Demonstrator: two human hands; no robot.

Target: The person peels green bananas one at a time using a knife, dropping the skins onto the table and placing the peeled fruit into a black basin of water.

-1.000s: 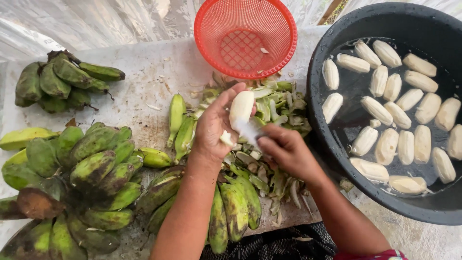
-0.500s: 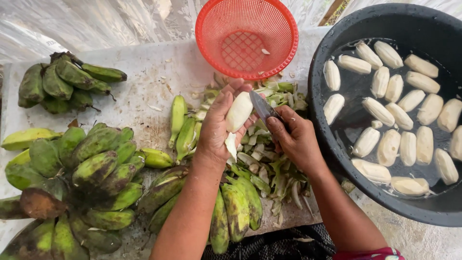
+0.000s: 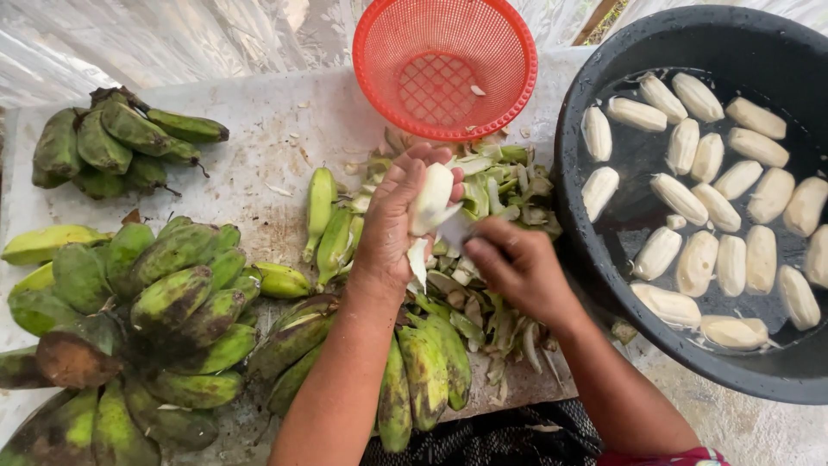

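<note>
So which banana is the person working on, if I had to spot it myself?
Start at the red basket at the top and drop straight down to the left hand. It grips the peeled banana, pale cream and held above the peel scraps, unlike the green ones lying around.

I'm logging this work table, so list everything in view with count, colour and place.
Peeled banana: one, cream-white, held upright in the left hand.
Knife: one, grey blade, blurred, at the banana's lower side, in the right hand.
Peel scraps: a heap, pale green, under and behind the hands.
Unpeeled bananas: many, green with brown patches, in bunches on the left and loose ones near the wrist.
Small bunch: one, dark green, far left.
Basket: one, red plastic mesh, top centre.
Basin: one, black, right, holding water.
Peeled bananas in water: about twenty, cream.
Table: one, whitish, stained.
Left hand: grips the banana.
Right hand: grips the knife.
</note>
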